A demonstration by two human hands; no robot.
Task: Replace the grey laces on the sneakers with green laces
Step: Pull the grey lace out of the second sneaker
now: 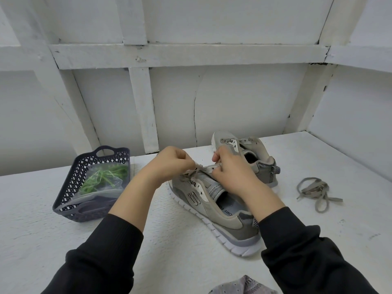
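fingers (187, 161) of the left hand (171, 164) are curled about the grey lace (191, 174) of the near sneaker (214, 209); its eyelet edge is pinched by the right hand (233, 175). unlacing is judged the step in hand. a removed lace (316, 189) lies right of the sneaker, green laces (101, 179) bagged in a basket (84, 212) to its left. next, remaining eyelets must be cleared.

White panelled wall (244, 98), painted timber frame over it: one horizontal rail (191, 55), upright studs (144, 109) above and below. Thin dark crack (194, 115) runs down the centre panel (paint chipped at the joints). White, rough-textured tabletop (31, 209) meets the wall. Light soft, even.
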